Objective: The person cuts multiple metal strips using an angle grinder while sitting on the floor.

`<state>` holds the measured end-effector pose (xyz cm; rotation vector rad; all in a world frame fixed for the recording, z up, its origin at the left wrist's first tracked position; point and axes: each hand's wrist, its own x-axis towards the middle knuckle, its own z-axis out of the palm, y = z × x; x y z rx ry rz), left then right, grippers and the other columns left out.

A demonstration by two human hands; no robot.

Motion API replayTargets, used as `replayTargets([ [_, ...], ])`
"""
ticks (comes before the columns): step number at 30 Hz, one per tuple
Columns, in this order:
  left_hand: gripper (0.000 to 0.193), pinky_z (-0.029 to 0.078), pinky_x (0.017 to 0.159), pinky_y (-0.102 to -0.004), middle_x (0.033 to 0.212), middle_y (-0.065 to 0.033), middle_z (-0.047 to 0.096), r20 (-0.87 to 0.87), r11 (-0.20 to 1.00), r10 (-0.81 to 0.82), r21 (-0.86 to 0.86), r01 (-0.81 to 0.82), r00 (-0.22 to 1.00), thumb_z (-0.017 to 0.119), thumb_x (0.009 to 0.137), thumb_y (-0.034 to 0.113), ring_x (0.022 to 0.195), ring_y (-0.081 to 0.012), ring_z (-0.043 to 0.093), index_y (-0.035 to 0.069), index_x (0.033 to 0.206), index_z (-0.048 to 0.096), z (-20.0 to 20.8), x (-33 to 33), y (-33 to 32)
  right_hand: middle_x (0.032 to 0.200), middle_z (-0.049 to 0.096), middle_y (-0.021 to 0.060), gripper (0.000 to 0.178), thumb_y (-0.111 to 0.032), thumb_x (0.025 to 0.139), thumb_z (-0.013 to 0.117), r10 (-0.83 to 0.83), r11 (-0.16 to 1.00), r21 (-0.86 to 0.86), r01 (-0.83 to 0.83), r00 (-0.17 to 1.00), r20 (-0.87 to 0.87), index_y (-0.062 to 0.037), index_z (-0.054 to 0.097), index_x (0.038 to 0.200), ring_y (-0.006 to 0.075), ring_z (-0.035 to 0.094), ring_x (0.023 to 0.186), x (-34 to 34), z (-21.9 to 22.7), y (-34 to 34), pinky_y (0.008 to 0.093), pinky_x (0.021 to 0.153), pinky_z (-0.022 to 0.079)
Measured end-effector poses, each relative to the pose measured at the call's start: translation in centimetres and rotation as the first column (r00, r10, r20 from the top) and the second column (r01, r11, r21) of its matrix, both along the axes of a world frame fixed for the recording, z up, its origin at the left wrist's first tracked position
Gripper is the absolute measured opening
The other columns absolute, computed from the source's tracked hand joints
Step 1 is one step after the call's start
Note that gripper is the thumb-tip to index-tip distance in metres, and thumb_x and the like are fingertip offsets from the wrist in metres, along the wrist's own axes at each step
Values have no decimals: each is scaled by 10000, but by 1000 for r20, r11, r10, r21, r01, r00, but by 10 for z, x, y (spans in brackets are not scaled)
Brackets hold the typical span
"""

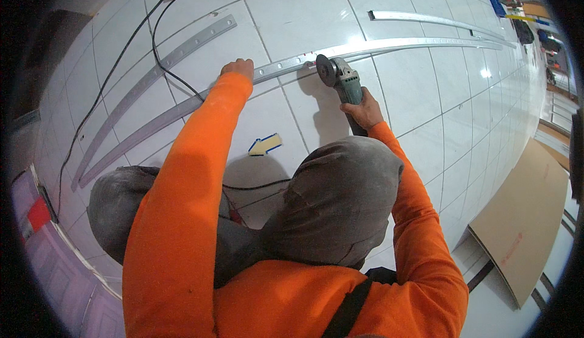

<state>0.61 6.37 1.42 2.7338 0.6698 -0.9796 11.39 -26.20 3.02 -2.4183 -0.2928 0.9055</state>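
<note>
A long galvanised metal profile [377,46] with a row of holes lies across the tiled floor in front of me. My left hand [237,70] is closed on it left of the middle, with its fingers partly hidden behind the sleeve and wrist. In my right hand [365,110] is a green-grey angle grinder [348,86], gripped around its body. Its dark disc [326,70] is beside the profile's near edge, to the right of my left hand; from above I cannot tell whether disc and metal touch.
A second perforated metal strip [194,44] lies to the left, and a shorter profile [420,17] at the far right. A black cable [115,76] crosses the left strips. A yellow arrow sticker [265,145] marks the floor. Cardboard [523,216] lies at right, a purple door [58,277] at left.
</note>
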Motion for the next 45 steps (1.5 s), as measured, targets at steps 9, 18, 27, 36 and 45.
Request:
replayTargets([
  [9,493,513,899,-427,1156,-142,592,7,1000,-25,4,25,1000,778,718,176,1098,-324,594,79,1143,551,-16,1,5,1002,651,232,680,-322,621,754,12,999,-38,-12,1000,13,29,512,1150,338,659,897,3,-2,4,384,816,515],
  [18,270,532,881,-397,1168,-145,615,20,1000,-17,5,17,1000,637,834,111,1091,-310,609,79,1102,622,3,3,-1,1018,640,163,582,-254,664,729,-12,998,65,11,1000,18,21,530,1137,227,620,920,4,-15,3,355,819,487],
  [27,516,520,876,-411,1169,-130,592,2,999,-46,-5,46,999,775,732,234,1078,-314,604,104,1169,534,-5,-2,4,1023,644,150,514,-226,712,712,54,988,-148,-37,993,109,-15,520,1140,268,631,943,2,-10,12,364,799,500],
  [36,540,522,869,-412,1154,-115,595,68,999,-34,4,34,997,776,722,269,1069,-312,608,109,1175,530,-20,-4,8,1016,642,158,590,-276,678,747,256,958,62,-280,933,255,2,513,1143,278,629,933,13,-30,3,373,812,498],
  [45,521,513,898,-407,1162,-121,592,24,1000,-19,10,19,1000,770,723,251,1087,-310,602,101,1170,547,-7,-6,5,1030,639,284,637,-346,653,718,8,1000,29,-11,996,87,26,496,1120,422,628,980,9,-26,12,441,829,502],
])
